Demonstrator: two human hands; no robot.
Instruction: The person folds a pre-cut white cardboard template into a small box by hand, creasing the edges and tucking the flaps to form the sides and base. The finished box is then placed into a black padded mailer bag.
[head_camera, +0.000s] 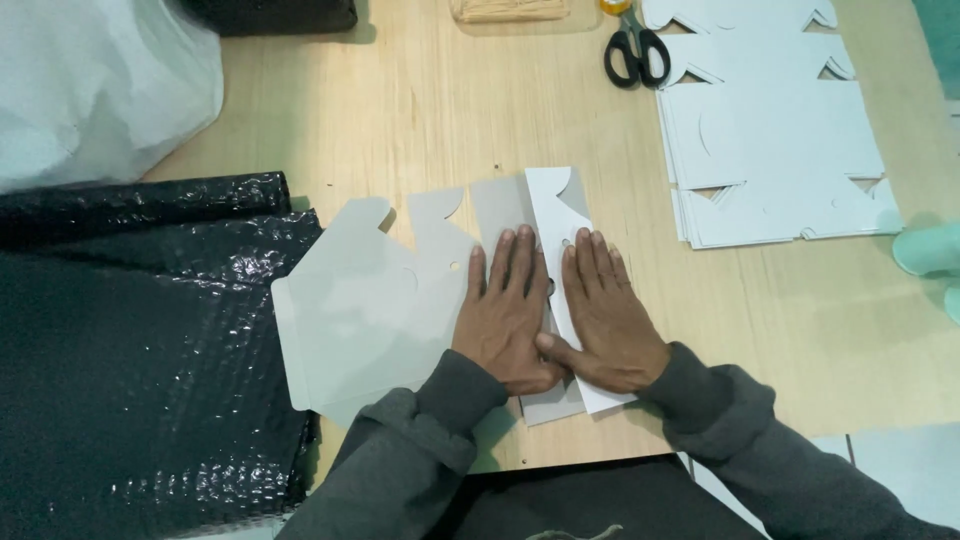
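Left hand and right hand lie flat, fingers spread, pressing a folded flap of the die-cut cardboard blank onto the desk; firm, even pressure along the fold should crease it cleanly.

Left hand and right hand pressed flat, side by side, on a die-cut cardboard box blank on the wooden counter; black-handled scissors beside a stack of white blanks.
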